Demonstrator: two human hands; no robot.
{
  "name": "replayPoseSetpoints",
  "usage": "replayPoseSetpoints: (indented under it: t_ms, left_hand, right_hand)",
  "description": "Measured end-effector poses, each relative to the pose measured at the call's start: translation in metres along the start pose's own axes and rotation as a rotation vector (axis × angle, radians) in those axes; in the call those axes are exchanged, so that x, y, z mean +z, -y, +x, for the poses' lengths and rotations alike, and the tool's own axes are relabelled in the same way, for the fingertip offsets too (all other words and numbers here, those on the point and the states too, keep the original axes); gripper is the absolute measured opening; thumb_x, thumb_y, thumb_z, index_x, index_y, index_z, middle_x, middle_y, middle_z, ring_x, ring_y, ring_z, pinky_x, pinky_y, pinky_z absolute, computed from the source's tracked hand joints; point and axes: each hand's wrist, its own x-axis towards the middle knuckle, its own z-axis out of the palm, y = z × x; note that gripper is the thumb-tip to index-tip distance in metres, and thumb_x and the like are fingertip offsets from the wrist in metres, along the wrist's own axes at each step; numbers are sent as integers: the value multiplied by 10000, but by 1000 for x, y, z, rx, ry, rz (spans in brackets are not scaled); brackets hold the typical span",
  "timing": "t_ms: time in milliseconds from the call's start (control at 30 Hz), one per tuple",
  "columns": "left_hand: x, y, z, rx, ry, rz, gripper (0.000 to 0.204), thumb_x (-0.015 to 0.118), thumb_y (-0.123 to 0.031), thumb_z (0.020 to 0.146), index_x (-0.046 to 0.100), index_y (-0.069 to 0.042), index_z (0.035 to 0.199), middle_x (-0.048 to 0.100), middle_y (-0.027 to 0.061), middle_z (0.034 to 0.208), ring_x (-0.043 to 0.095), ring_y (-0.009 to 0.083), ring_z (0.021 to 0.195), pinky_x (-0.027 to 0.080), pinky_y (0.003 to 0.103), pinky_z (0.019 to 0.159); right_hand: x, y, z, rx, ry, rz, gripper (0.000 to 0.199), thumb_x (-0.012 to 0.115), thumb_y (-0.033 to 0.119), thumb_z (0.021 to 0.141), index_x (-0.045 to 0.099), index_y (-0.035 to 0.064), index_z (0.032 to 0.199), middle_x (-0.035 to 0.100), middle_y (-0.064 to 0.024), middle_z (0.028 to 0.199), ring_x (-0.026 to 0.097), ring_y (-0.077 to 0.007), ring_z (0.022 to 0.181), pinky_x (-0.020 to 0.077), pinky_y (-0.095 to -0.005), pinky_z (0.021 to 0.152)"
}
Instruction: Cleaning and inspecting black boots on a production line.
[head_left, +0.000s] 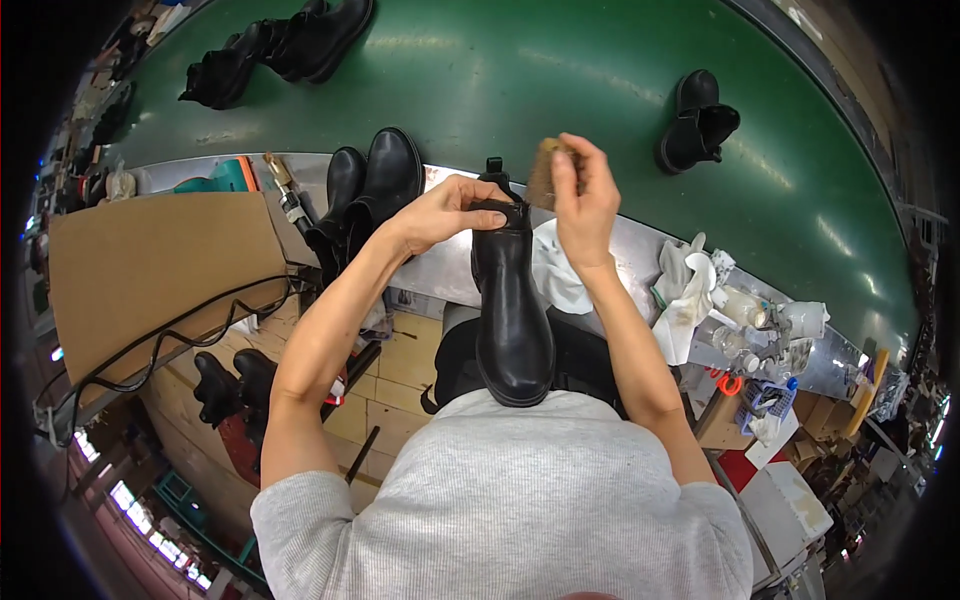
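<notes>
A black ankle boot (513, 320) lies with its toe toward my body and its opening away from me. My left hand (450, 212) grips the boot's collar, thumb pressed on the upper edge near the pull tab. Just right of the collar, my right hand (585, 200) pinches a rough brown block (541, 180) with a yellowish top; whether it is a brush or a piece of crepe rubber I cannot tell. A small gap seems to part the block from the boot. Left of my left hand, a pair of black boots (385, 180) rests on the metal ledge.
A green conveyor belt (480, 90) runs beyond the ledge, bearing more black boots (322, 40) and another pair (695, 125) at right. White cloth (560, 265) lies beside my right forearm. Cardboard (165, 270) and a coiled black cable (180, 345) are at left; plastic bottles (735, 340) stand right.
</notes>
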Motion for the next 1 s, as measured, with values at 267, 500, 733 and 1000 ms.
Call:
replayPoseSetpoints:
  t_ms: [267, 500, 733, 1000]
  left_hand:
    - [8, -12, 9, 11, -97, 166, 199, 636, -52, 803, 625, 45, 977, 623, 21, 846, 536, 62, 791, 435, 212, 733]
    - [2, -6, 13, 53, -103, 219, 223, 638, -49, 804, 625, 56, 1000, 578, 17, 866, 523, 74, 817, 433, 228, 745]
    - [6, -2, 11, 91, -126, 137, 212, 652, -30, 783, 638, 56, 976, 528, 11, 814, 513, 82, 793, 419, 219, 725]
    - [10, -7, 12, 122, -172, 143, 182, 636, -31, 793, 649, 40, 959, 547, 12, 820, 524, 83, 781, 414, 218, 737]
  right_hand:
    - [-7, 12, -3, -134, 52, -87, 180, 620, 81, 804, 621, 15, 972, 554, -55, 742, 487, -112, 582, 388, -235, 517]
    - [-6, 9, 2, -118, 111, -115, 181, 604, 111, 817, 600, -6, 955, 581, -119, 788, 563, -196, 645, 453, -293, 570]
    - [-12, 13, -12, 0, 176, -37, 181, 615, 99, 812, 598, -3, 961, 591, -84, 809, 543, -131, 639, 450, -258, 568]
    - [-8, 15, -7, 109, 104, 27, 173, 605, 112, 836, 577, -11, 954, 590, -58, 756, 523, -82, 623, 437, -234, 559]
